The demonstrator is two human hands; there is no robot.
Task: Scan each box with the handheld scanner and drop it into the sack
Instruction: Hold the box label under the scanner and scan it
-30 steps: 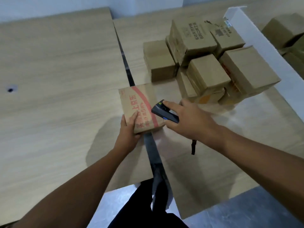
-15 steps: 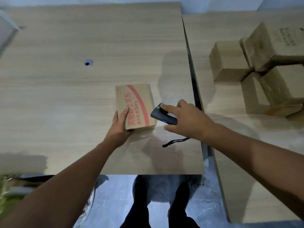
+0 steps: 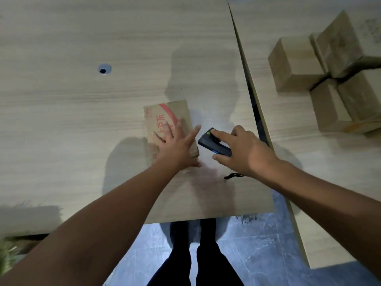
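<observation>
A flat cardboard box (image 3: 165, 114) with red print lies on the left wooden table (image 3: 82, 120). My left hand (image 3: 177, 145) rests on top of it with fingers spread and straight. Just right of the box, my right hand (image 3: 241, 151) grips a black handheld scanner (image 3: 214, 143), index finger stretched along its top, nose pointing at the box's right edge. The scanner's black strap (image 3: 233, 176) trails onto the table below my wrist. A green blurred edge (image 3: 8, 254) shows at the lower left; I cannot tell whether it is the sack.
Several plain cardboard boxes (image 3: 329, 79) are piled on the right table (image 3: 288, 141). A dark gap (image 3: 251, 96) separates the two tables. A small cable hole (image 3: 103, 69) sits in the left table. My legs (image 3: 195, 254) stand on the grey floor below the table edge.
My left hand moved from gripping the box's near edge to lying flat on top of it. The view has tilted further down. The scanner stays beside the box.
</observation>
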